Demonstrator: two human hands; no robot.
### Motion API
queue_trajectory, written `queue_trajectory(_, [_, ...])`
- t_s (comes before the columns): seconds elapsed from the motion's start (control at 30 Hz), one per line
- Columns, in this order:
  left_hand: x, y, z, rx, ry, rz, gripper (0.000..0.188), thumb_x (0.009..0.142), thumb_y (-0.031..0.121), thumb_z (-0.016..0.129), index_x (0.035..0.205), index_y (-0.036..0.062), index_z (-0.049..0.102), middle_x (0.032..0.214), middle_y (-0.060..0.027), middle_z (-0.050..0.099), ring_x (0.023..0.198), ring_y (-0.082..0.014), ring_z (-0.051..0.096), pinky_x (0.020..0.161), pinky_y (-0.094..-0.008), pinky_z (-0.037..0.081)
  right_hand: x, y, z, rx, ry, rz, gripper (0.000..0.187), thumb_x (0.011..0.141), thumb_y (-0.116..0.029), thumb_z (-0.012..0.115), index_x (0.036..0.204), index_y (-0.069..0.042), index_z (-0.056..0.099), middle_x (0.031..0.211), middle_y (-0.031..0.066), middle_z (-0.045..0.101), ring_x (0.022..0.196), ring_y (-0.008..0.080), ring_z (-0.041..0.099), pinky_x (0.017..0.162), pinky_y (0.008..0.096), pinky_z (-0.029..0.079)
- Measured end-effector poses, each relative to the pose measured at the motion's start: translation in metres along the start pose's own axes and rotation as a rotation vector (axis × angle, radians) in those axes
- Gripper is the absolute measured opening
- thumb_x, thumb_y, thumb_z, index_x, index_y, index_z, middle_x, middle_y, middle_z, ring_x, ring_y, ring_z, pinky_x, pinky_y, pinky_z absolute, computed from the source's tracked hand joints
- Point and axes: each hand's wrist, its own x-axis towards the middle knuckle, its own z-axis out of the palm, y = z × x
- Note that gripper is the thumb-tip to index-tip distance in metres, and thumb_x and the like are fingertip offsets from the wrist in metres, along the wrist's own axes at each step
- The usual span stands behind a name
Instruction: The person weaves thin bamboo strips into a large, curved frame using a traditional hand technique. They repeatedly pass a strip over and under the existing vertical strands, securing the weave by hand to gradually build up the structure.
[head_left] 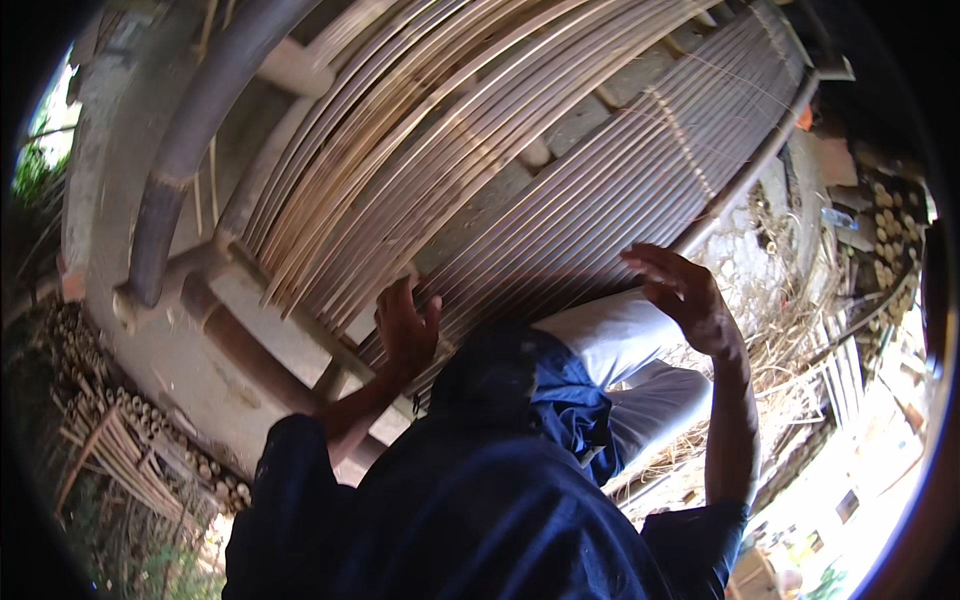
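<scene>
A row of thin bamboo strips (pixel 600 170) lies side by side on a bamboo frame, with pale cross bindings (pixel 680 140) running over it. Just above the near left part of this row is my left hand (pixel 408 328), its fingers bent a little and the thumb apart. My right hand (pixel 685 290) hovers over the strips' near right edge, fingers stretched and spread from the thumb. Neither hand shows anything in it. Further left, a bundle of loose long strips (pixel 390 170) rests across the same frame. Whether my left fingertips touch a strip, I cannot tell.
A thick bamboo pole (pixel 190 160) slopes up at the left, joined to a lower crossbar (pixel 250 350). Stacked cut bamboo (pixel 150 440) lies at the lower left, and more stacked poles (pixel 893 235) stand at the right. Loose shavings (pixel 790 340) cover the ground beside my legs.
</scene>
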Motion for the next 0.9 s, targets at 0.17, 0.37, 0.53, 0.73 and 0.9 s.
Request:
queue_trajectory(0.17, [-0.011, 0.054, -0.008, 0.039, -0.191, -0.288, 0.080, 0.091, 0.047, 0.059, 0.145, -0.0046, 0.031, 0.149, -0.0277, 0.029, 0.142, -0.0425, 0.021, 0.112, -0.0548, 0.023, -0.048, 0.054, -0.071, 0.304, 0.088, 0.295, 0.051, 0.093, -0.035, 0.062, 0.125, 0.005, 0.057, 0.100, 0.0131, 0.072, 0.088, 0.0185, 0.069, 0.077, 0.0291, 0.052])
queue_trajectory(0.37, [0.042, 0.180, -0.034, -0.403, -0.124, 0.507, 0.072, 0.096, 0.043, 0.053, 0.149, 0.0018, 0.029, 0.155, -0.0204, 0.025, 0.146, -0.0424, 0.014, 0.114, -0.0628, 0.013, -0.053, 0.144, -0.160, -0.017, 0.469, 0.347, 0.042, 0.096, -0.024, 0.057, 0.131, -0.002, 0.053, 0.105, 0.0108, 0.072, 0.086, 0.0151, 0.069, 0.069, 0.0286, 0.052])
queue_trajectory(0.53, [0.155, 0.259, 0.092, 0.089, 0.336, 0.491, 0.066, 0.101, 0.051, 0.037, 0.151, 0.0082, 0.029, 0.160, -0.0127, 0.017, 0.149, -0.0383, 0.008, 0.111, -0.0704, 0.005, 0.054, 0.164, -0.230, -0.151, 0.563, 0.211, 0.037, 0.093, -0.020, 0.060, 0.125, -0.001, 0.058, 0.098, 0.0123, 0.072, 0.087, 0.0176, 0.070, 0.074, 0.0309, 0.053])
queue_trajectory(0.73, [0.163, 0.291, 0.116, 0.401, 0.336, 0.251, 0.062, 0.102, 0.054, 0.031, 0.144, 0.0088, 0.041, 0.156, -0.0097, 0.021, 0.149, -0.0351, 0.006, 0.110, -0.0726, 0.008, 0.169, 0.223, -0.320, -0.618, 0.860, -0.004, 0.048, 0.089, -0.027, 0.065, 0.131, -0.006, 0.054, 0.124, 0.0174, 0.063, 0.113, 0.0337, 0.061, 0.097, 0.0424, 0.048])
queue_trajectory(0.9, [0.166, 0.297, 0.112, 0.430, 0.369, 0.314, 0.058, 0.101, 0.053, 0.033, 0.116, 0.0063, 0.063, 0.154, -0.0144, 0.025, 0.147, -0.0403, 0.016, 0.107, -0.0706, 0.016, 0.229, 0.247, -0.384, -0.802, 0.934, -0.108, 0.056, 0.086, -0.029, 0.067, 0.133, -0.005, 0.050, 0.133, 0.0169, 0.054, 0.126, 0.0347, 0.049, 0.105, 0.0438, 0.040])
